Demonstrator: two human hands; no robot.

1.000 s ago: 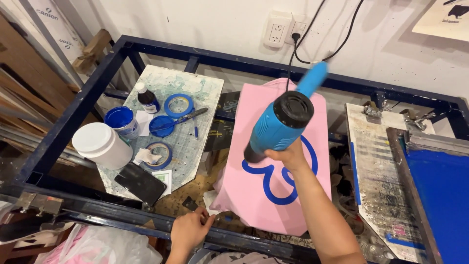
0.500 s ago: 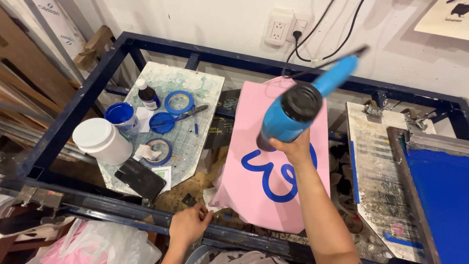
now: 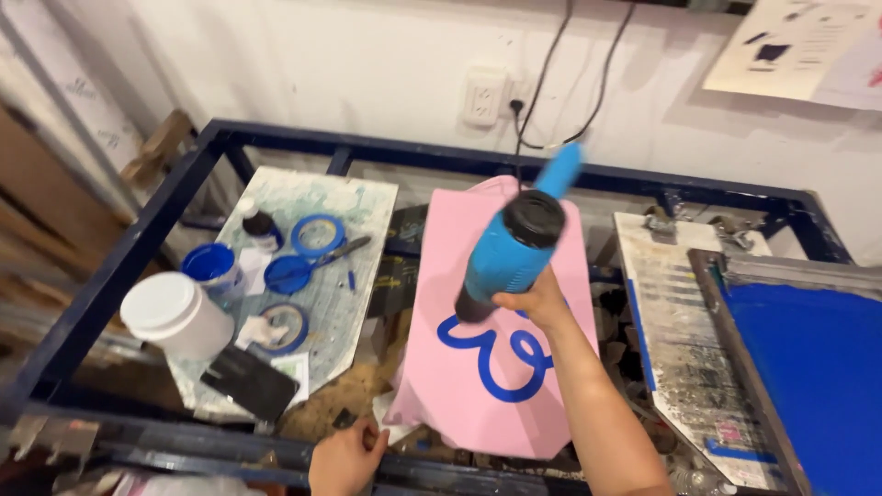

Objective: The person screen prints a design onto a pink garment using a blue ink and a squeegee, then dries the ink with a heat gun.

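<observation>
My right hand (image 3: 537, 303) grips a blue heat gun (image 3: 512, 241) by its handle, nozzle pointed down at a pink fabric (image 3: 496, 386) stretched on a platen. A blue looping print (image 3: 491, 354) shows on the fabric just below the gun. My left hand (image 3: 347, 455) rests at the near lower left corner of the pink fabric, fingers curled on its edge. The gun's black cord (image 3: 542, 83) runs up to a wall socket (image 3: 484, 95).
A side board at left holds a white tub (image 3: 175, 315), an open blue ink jar (image 3: 211, 266), blue tape rolls (image 3: 317, 234), a small bottle (image 3: 260, 225) and a black scraper (image 3: 248, 381). A blue screen frame (image 3: 808, 358) lies at right. A dark metal frame (image 3: 119, 266) surrounds all.
The heat gun has swung: it first tipped rightward, now sits lower and further forward over the print. My left hand stays at the fabric's corner.
</observation>
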